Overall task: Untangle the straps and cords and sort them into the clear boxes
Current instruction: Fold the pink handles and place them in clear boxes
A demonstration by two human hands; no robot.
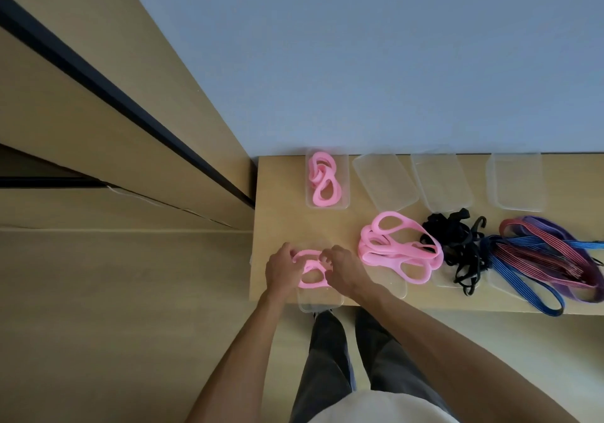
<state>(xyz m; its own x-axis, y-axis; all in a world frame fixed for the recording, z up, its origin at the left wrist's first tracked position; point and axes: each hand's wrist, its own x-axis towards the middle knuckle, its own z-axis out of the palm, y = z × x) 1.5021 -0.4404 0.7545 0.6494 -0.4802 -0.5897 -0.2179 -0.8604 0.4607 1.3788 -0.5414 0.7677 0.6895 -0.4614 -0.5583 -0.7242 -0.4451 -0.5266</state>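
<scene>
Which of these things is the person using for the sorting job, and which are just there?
For the job:
- left hand and right hand, both gripping a pink strap
- pink strap pile
- black cords
- blue and red cords
- clear box with pink straps
- empty clear boxes

Just there:
- table
- blue wall
- wooden floor

— What fills the far side, up at twelve o'clock?
— A plain pale blue wall (359,56), evenly and softly lit.
— And round at nine o'clock?
— Tan wooden panels (98,148), cut by a dark slanting gap (108,92) that runs down toward the middle.
— Below those?
— A light wooden floor (124,308), from eight o'clock to six.
— Any furniture?
— One light wooden tabletop (281,200), its far edge against the wall, reaching off toward three o'clock.
</scene>
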